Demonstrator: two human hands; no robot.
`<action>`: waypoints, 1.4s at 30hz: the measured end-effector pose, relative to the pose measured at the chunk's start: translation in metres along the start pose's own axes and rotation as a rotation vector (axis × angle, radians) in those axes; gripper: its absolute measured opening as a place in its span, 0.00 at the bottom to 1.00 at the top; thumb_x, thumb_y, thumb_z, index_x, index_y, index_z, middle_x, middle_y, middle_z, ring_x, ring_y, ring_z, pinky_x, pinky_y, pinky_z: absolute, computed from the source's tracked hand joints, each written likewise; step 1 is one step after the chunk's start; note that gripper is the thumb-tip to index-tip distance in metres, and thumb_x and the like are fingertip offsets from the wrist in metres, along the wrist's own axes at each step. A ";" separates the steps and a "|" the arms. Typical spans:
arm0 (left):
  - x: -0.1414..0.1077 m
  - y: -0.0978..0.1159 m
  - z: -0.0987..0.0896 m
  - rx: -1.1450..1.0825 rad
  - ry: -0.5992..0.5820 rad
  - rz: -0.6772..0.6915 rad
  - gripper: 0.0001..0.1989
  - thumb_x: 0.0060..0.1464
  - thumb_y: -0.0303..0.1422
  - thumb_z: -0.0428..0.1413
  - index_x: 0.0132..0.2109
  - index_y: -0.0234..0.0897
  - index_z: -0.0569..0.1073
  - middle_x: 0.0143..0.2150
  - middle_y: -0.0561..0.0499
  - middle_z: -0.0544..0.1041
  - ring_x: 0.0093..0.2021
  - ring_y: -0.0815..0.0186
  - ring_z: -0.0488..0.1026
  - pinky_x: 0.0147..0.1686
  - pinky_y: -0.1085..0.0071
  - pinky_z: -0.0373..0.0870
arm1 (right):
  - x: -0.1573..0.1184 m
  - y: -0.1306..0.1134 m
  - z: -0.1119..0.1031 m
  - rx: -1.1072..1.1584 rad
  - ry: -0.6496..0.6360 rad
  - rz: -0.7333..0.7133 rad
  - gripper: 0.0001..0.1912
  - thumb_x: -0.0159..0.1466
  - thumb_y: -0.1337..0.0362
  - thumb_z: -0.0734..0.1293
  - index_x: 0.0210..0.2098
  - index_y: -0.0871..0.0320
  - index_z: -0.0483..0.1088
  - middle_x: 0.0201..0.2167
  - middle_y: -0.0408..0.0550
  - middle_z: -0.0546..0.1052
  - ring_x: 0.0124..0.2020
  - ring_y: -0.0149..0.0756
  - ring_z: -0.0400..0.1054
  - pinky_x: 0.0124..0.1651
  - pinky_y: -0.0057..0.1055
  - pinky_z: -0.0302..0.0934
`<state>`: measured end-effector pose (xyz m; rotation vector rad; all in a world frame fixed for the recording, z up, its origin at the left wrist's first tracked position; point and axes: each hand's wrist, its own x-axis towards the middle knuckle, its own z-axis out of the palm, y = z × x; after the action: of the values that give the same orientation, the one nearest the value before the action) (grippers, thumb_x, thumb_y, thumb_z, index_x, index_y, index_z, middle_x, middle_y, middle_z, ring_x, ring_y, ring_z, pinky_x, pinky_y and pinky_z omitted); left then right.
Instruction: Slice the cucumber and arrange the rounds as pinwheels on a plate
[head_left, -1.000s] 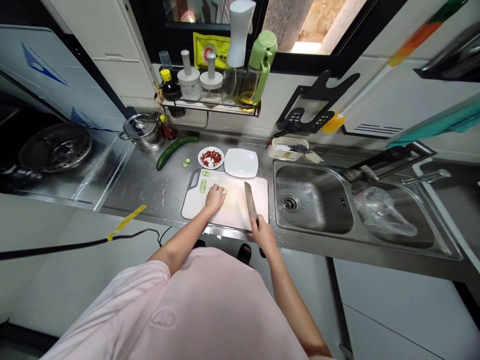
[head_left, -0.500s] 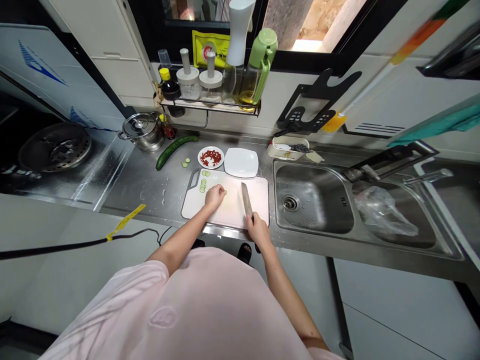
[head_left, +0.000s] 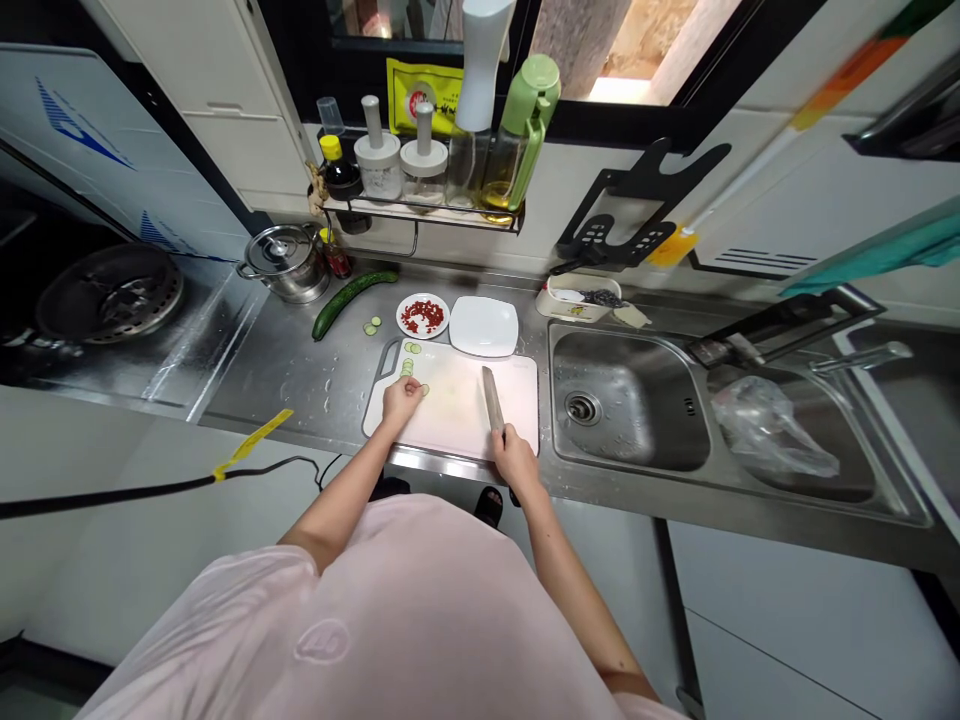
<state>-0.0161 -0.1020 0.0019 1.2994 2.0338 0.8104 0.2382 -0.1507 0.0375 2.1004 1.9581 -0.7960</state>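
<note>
Careful: right-hand fingers (head_left: 504, 437) wrapped round the kitchen knife (head_left: 492, 398), left hand (head_left: 401, 400) curled narrow beside cucumber slices (head_left: 406, 368), any hold unclear. A cutting board (head_left: 457, 425) sliding on the steel desk (head_left: 277, 370) (droplets there) could bring the knife onto them.

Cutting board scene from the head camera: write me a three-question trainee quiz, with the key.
1. Which hand holds the kitchen knife?
2. True or false: the whole cucumber lies on the cutting board.
3. What is on the round white plate? A. chopped red pieces; B. cucumber slices; C. whole tomatoes.

Key: 1. The right hand. 2. False, it lies on the steel counter. 3. A.
</note>
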 end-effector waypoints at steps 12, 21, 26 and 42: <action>0.011 -0.016 -0.022 0.218 0.099 -0.071 0.06 0.51 0.32 0.54 0.37 0.40 0.74 0.33 0.51 0.79 0.34 0.68 0.73 0.34 0.75 0.63 | 0.000 -0.001 0.000 -0.005 0.000 -0.008 0.20 0.71 0.54 0.47 0.48 0.58 0.62 0.38 0.54 0.76 0.42 0.42 0.71 0.35 0.29 0.52; 0.012 -0.015 -0.024 0.342 0.119 -0.046 0.09 0.52 0.30 0.53 0.40 0.39 0.74 0.34 0.51 0.78 0.36 0.66 0.73 0.34 0.74 0.60 | 0.002 0.003 0.002 0.022 -0.002 -0.017 0.20 0.71 0.54 0.47 0.48 0.58 0.63 0.38 0.54 0.75 0.40 0.42 0.70 0.34 0.29 0.51; 0.013 -0.018 -0.023 0.352 0.109 -0.022 0.07 0.52 0.30 0.53 0.37 0.39 0.74 0.34 0.51 0.78 0.36 0.66 0.73 0.34 0.74 0.60 | 0.003 0.003 0.003 0.024 -0.002 -0.012 0.20 0.71 0.54 0.47 0.48 0.58 0.63 0.38 0.54 0.75 0.40 0.41 0.70 0.35 0.29 0.51; 0.062 0.012 -0.018 0.323 0.117 0.052 0.14 0.55 0.33 0.52 0.48 0.40 0.74 0.41 0.47 0.76 0.44 0.62 0.72 0.46 0.69 0.65 | 0.006 0.004 0.003 0.034 -0.009 0.006 0.20 0.71 0.54 0.48 0.48 0.58 0.63 0.38 0.55 0.75 0.40 0.41 0.70 0.36 0.29 0.52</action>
<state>-0.0443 -0.0443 0.0129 1.5147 2.3033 0.6094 0.2408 -0.1472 0.0314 2.1168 1.9468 -0.8415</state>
